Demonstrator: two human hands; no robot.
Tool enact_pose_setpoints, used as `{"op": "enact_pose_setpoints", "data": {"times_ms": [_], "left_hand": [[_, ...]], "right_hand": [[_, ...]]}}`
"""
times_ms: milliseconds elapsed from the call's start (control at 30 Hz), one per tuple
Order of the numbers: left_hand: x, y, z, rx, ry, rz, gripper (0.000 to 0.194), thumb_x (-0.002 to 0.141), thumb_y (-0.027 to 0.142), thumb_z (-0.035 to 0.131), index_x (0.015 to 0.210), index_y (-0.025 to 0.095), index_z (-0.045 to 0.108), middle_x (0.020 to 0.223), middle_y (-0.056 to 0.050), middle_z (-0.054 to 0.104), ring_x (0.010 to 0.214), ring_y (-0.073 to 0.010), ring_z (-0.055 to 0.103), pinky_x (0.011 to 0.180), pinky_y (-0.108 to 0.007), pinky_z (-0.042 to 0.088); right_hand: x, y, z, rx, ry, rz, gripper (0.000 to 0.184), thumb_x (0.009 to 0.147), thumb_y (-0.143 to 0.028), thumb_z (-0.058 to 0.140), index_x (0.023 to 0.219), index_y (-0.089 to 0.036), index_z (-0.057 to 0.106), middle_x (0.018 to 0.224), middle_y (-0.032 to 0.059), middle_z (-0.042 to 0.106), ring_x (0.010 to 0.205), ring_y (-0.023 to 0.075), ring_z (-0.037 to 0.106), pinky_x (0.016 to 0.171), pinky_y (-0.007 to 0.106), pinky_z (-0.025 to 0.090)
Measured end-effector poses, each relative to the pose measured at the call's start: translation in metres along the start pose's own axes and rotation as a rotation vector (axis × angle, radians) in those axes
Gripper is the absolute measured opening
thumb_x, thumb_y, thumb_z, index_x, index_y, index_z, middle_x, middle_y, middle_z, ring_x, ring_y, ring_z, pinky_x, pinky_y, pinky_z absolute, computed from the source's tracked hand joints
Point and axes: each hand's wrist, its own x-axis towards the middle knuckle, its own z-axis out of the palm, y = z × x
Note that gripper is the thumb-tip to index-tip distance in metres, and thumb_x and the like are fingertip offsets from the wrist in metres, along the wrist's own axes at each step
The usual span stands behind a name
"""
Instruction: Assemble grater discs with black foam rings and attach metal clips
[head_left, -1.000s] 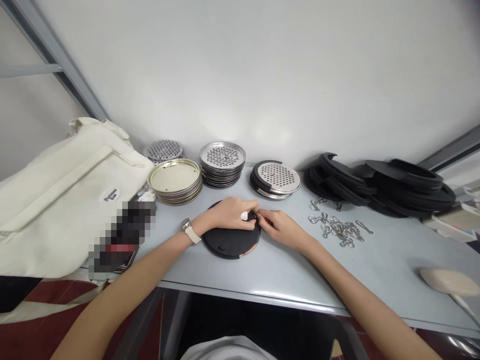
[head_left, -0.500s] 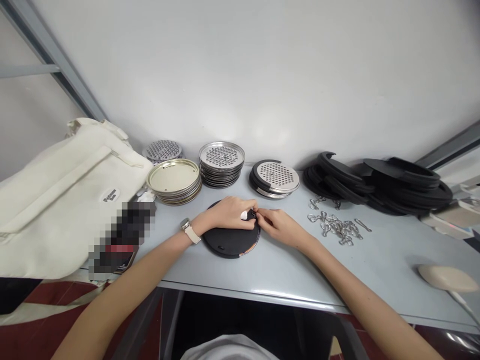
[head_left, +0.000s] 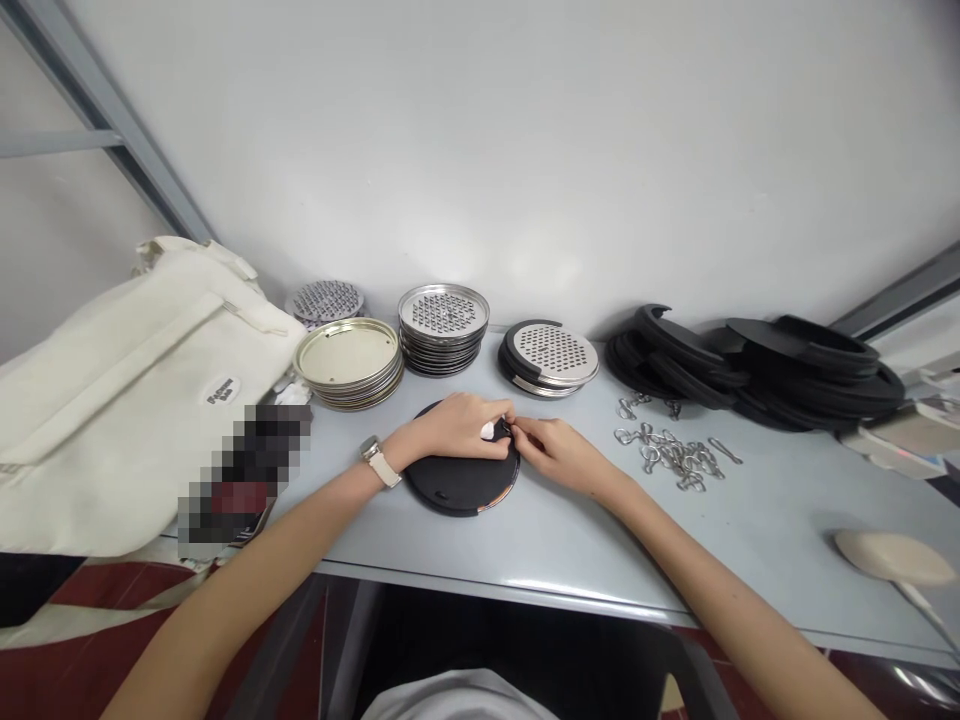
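Observation:
A black round disc [head_left: 450,485] with a small slot and a shiny rim lies flat on the table in front of me. My left hand [head_left: 466,425] lies across its top, thumb and forefinger closed around the disc's right edge. At that same edge my right hand [head_left: 551,450] pinches with its fingertips. A small bit of metal glints between the two hands, too small to make out. To the right lies a loose heap of small silver wire clips [head_left: 679,455].
Behind stand a stack of gold-coloured metal discs [head_left: 346,352], a stack of silver grater discs [head_left: 444,312] and graters with black rims [head_left: 555,352]. Black round covers [head_left: 810,375] pile up at the right. A cream bag [head_left: 150,400] sits left, a beige corded device [head_left: 892,557] right.

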Motion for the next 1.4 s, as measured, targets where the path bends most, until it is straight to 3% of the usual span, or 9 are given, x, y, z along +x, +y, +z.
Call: {"op": "enact_pose_setpoints", "data": {"times_ms": [567, 967, 1400], "left_hand": [[0.0008, 0.0004, -0.0003, 0.001, -0.016, -0.017, 0.021, 0.079, 0.033, 0.054, 0.097, 0.022, 0.054, 0.074, 0.003, 0.064, 0.062, -0.0144, 0.057, 0.054, -0.024, 0.029], [0.0017, -0.0017, -0.0020, -0.077, -0.023, -0.013, 0.021, 0.077, 0.030, 0.057, 0.096, 0.021, 0.056, 0.079, 0.003, 0.065, 0.067, -0.0129, 0.057, 0.057, -0.023, 0.032], [0.0007, -0.0014, -0.0023, -0.090, -0.038, -0.020, 0.024, 0.077, 0.032, 0.054, 0.099, 0.023, 0.053, 0.066, 0.006, 0.055, 0.059, -0.0116, 0.051, 0.054, -0.023, 0.031]], "right_hand": [[0.0001, 0.0002, -0.0020, 0.028, 0.002, -0.007, 0.028, 0.095, -0.026, 0.034, 0.075, -0.018, 0.053, 0.063, -0.0006, 0.054, 0.052, 0.0103, 0.041, 0.055, 0.024, 0.030], [-0.0011, 0.0005, -0.0037, 0.135, 0.005, -0.005, 0.032, 0.095, -0.033, 0.035, 0.070, -0.018, 0.048, 0.057, -0.0040, 0.044, 0.050, 0.0088, 0.035, 0.052, 0.023, 0.027], [-0.0023, 0.0027, -0.0030, 0.188, -0.019, 0.002, 0.034, 0.093, -0.037, 0.036, 0.065, -0.019, 0.042, 0.054, -0.0060, 0.032, 0.048, 0.0077, 0.028, 0.048, 0.023, 0.024]]}}
